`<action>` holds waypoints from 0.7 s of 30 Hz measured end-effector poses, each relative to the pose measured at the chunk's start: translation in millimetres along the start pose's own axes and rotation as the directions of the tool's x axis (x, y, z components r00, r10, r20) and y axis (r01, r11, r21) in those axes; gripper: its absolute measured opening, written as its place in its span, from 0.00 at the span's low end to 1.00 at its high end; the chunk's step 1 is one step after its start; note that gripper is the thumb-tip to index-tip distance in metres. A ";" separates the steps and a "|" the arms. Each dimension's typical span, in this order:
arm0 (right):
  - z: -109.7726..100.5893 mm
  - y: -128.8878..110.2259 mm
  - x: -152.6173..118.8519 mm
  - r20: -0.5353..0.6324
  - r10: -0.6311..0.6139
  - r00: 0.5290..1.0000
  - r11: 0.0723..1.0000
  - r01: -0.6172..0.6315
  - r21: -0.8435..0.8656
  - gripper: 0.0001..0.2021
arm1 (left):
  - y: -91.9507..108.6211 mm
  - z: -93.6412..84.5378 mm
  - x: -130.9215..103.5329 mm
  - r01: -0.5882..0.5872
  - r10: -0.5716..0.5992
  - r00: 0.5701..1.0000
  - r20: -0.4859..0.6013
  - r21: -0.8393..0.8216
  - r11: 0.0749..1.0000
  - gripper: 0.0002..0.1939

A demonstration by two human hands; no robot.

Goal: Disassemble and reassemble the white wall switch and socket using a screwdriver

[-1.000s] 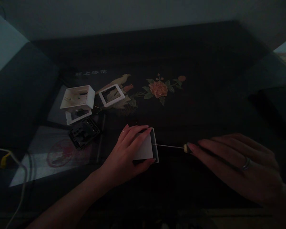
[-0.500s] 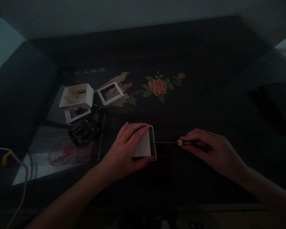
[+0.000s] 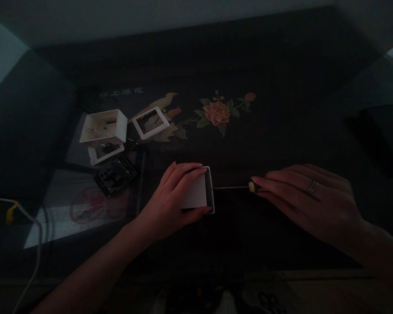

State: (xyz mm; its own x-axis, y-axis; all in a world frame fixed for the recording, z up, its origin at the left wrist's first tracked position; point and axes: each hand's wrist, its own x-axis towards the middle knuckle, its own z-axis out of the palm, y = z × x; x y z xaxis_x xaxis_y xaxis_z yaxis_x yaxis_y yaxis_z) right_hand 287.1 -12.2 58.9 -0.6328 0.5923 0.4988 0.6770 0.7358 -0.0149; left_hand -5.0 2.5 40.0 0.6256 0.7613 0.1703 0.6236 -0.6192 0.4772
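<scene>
My left hand [image 3: 170, 198] is wrapped over a white switch box [image 3: 196, 192], thumb on its near side and fingers on its far side. A screwdriver [image 3: 231, 188] lies level, its thin shaft reaching the open right end of the box, where the tip is hard to make out. At the handle end, my right hand [image 3: 301, 196], with a ring on one finger, grips the screwdriver; most of the handle is hidden under the fingers.
An open white box [image 3: 122, 126], a white frame [image 3: 150, 123], a second white frame [image 3: 106, 157] and a black part [image 3: 114, 176] lie at the left. A white cable [image 3: 38, 244] with a yellow tag [image 3: 10, 212] runs down the left edge.
My right hand has turned and extended its fingers along the screwdriver, covering more of its handle. My left hand still holds the box. The whole view has shifted slightly.
</scene>
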 end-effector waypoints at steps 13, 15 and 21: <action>10.2 -0.2 -2.2 0.371 0.319 0.872 0.739 -0.474 0.480 0.09 | 0.6 -0.6 0.7 -0.015 0.016 1.000 -0.013 0.018 1.000 0.34; 8.8 3.2 3.4 0.671 0.336 0.661 0.428 -0.742 0.516 0.13 | -0.5 -0.9 0.3 -0.022 0.022 1.000 -0.005 0.018 1.000 0.35; 9.0 -2.3 9.5 0.961 0.120 0.250 -0.219 -0.937 0.271 0.22 | -6.2 -3.0 1.1 -0.036 0.036 0.999 -0.005 0.008 0.999 0.33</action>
State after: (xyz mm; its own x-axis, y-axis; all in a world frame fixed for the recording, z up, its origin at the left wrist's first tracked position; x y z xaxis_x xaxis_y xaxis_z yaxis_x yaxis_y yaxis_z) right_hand 276.1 -5.3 55.8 -0.4379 0.5515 -0.7100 0.3432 -0.6274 -0.6990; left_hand -9.6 7.7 39.8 0.6455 0.7393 0.1915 0.6043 -0.6478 0.4639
